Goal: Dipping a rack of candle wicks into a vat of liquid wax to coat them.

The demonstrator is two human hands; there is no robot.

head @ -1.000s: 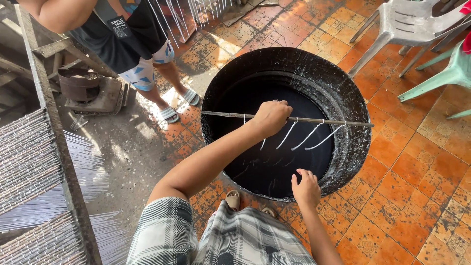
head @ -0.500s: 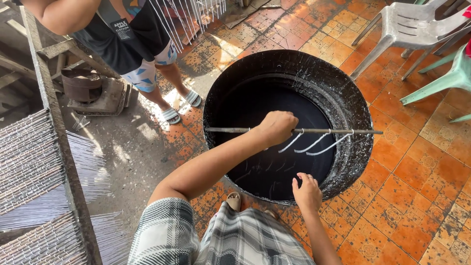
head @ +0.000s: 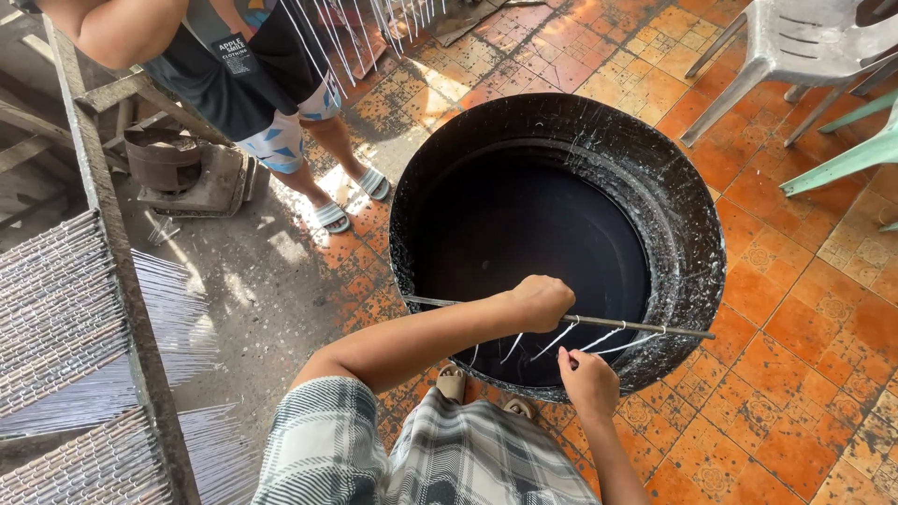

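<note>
A big black round vat (head: 687, 234) of dark liquid stands on the tiled floor in front of me. My left hand (head: 541, 301) grips a thin metal rod (head: 636, 326) held level over the vat's near side. Several white strings (head: 582, 339) hang from the rod at a slant. My right hand (head: 587, 379) is at the vat's near rim, its fingertips touching one of the hanging strings.
Another person in dark shirt, patterned shorts and sandals (head: 329, 216) stands left of the vat. A wooden rack (head: 103, 234) holding rows of thin white sticks fills the left side. Grey (head: 795, 47) and green (head: 842, 159) plastic chairs stand at upper right.
My left hand has drawn the rod with its strings toward me, from the vat's middle to its near side. My right hand has lifted from the rim to the strings.
</note>
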